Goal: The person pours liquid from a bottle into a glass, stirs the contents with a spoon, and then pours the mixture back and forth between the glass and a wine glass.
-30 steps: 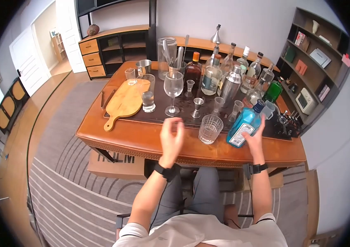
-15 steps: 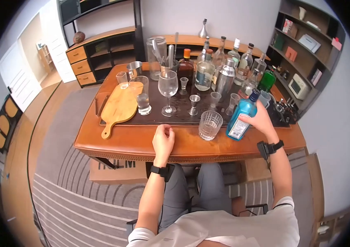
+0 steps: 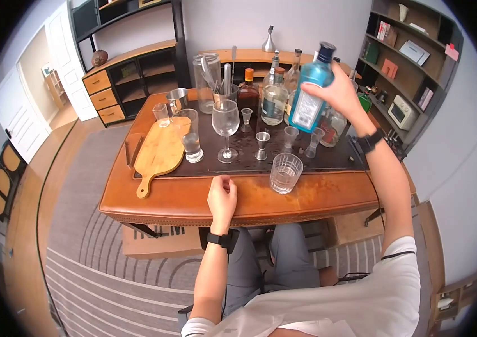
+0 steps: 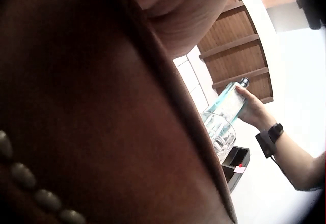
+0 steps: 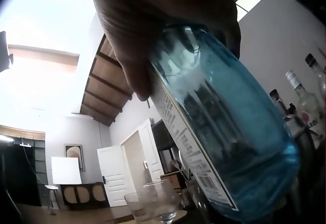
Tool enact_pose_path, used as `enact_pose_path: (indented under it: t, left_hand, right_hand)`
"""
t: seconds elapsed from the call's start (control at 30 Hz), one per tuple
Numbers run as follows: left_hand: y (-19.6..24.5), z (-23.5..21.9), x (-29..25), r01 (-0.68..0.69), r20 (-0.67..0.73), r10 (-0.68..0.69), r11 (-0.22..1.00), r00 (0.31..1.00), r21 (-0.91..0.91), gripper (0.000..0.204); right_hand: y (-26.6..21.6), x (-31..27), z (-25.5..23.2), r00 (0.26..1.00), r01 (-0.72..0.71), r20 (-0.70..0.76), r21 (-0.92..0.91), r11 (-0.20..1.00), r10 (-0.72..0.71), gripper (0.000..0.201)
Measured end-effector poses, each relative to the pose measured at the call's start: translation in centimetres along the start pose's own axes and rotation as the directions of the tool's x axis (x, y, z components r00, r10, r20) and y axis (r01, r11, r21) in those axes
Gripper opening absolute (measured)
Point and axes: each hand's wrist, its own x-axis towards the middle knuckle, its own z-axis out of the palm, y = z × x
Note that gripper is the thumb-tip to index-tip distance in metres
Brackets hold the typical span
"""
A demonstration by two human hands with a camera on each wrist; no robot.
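Note:
In the head view the right hand (image 3: 336,92) grips a blue glass bottle (image 3: 308,106) with a dark cap round its upper part, held slightly tilted above the table. The right wrist view shows the hand (image 5: 168,10) at the top, its thumb along the labelled side of the bottle (image 5: 224,117). The left hand (image 3: 223,196) rests at the table's front edge, fingers loosely curled, holding nothing. Between the hands, a cut-glass tumbler (image 3: 286,173) stands on the leather border. In the left wrist view the tumbler (image 4: 220,135) partly overlaps the bottle (image 4: 229,101).
Behind the tumbler stand a metal jigger (image 3: 261,145), small glasses and a wine glass (image 3: 225,119). A wooden board (image 3: 160,147) lies at the left beside a tall glass (image 3: 191,140). Several bottles, one of them amber (image 3: 248,92), line the back of the table (image 3: 193,194).
The right hand has raised the blue bottle off the table, up and back. The left hand has lowered to the table's front edge, its fingers more curled. The view has shifted a little.

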Motion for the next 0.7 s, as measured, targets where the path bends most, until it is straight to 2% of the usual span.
enact_pose_path:
  t: [0.13, 0.2, 0.23, 0.27, 0.33, 0.37, 0.4, 0.47, 0.53, 0.6, 0.67, 0.7]
  left_hand:
    - [-0.1, 0.0, 0.1, 0.02, -0.019, -0.02, 1.0, 1.0, -0.015, 0.01]
    - [0.0, -0.1, 0.1, 0.016, -0.017, -0.017, 0.999, 1.0, -0.037, 0.009]
    - [0.0, -0.1, 0.1, 0.003, -0.025, -0.004, 1.0, 1.0, -0.03, 0.01]
    - [0.0, -0.2, 0.1, -0.001, -0.033, 0.0, 0.999, 0.999, -0.033, 0.01]
    - [-0.1, -0.1, 0.0, 0.011, -0.028, -0.012, 0.999, 1.0, -0.035, 0.01]
    - [-0.1, 0.0, 0.0, -0.014, -0.034, 0.012, 0.999, 0.999, -0.043, 0.01]
    - [-0.2, -0.1, 0.0, -0.002, -0.032, 0.0, 0.998, 1.0, -0.062, 0.009]
    - [-0.2, -0.2, 0.1, 0.01, -0.046, -0.014, 0.997, 0.999, -0.081, 0.009]
    - [-0.4, -0.2, 0.1, 0.01, -0.051, -0.014, 0.997, 0.999, -0.078, 0.009]
    - [-0.4, -0.1, 0.1, 0.014, -0.044, -0.017, 0.997, 0.999, -0.077, 0.009]
    - [-0.2, -0.2, 0.1, 0.014, -0.044, -0.018, 0.996, 0.999, -0.091, 0.009]
    - [-0.2, -0.2, 0.2, 0.015, -0.042, -0.019, 0.996, 0.999, -0.086, 0.009]
  right_hand:
    - [0.5, 4.0, 5.1, 0.996, 0.082, 0.013, 0.081, 0.993, -0.083, 0.07]
    - [2.8, 5.6, 9.1, 0.989, 0.151, -0.028, 0.098, 0.984, -0.149, 0.069]
    - [1.9, 5.3, 9.9, 0.998, 0.044, 0.037, 0.114, 0.993, -0.048, 0.071]
    - [1.7, 5.3, 11.0, 0.997, 0.006, 0.072, 0.06, 0.998, -0.011, 0.072]
    - [2.9, 5.4, 13.6, 0.994, -0.011, 0.108, -0.003, 1.0, 0.011, 0.077]
    - [2.9, 5.4, 14.6, 0.994, 0.028, 0.102, 0.01, 1.0, -0.029, 0.081]
    - [3.1, 5.1, 15.1, 0.995, 0.039, 0.097, -0.075, 0.996, -0.032, 0.084]
    - [4.5, 5.0, 16.7, 0.995, 0.029, 0.091, -0.004, 1.0, -0.028, 0.086]
    - [6.1, 5.2, 18.0, 0.994, -0.013, 0.112, -0.041, 0.999, 0.018, 0.085]
    - [7.4, 4.8, 18.7, 0.983, -0.142, 0.103, -0.109, 0.984, 0.153, 0.069]
    - [11.3, 5.5, 20.7, 0.974, -0.169, 0.14, -0.077, 0.983, 0.179, 0.062]
    - [13.3, 5.7, 21.8, 0.966, -0.206, 0.169, 0.035, 0.978, 0.197, 0.058]
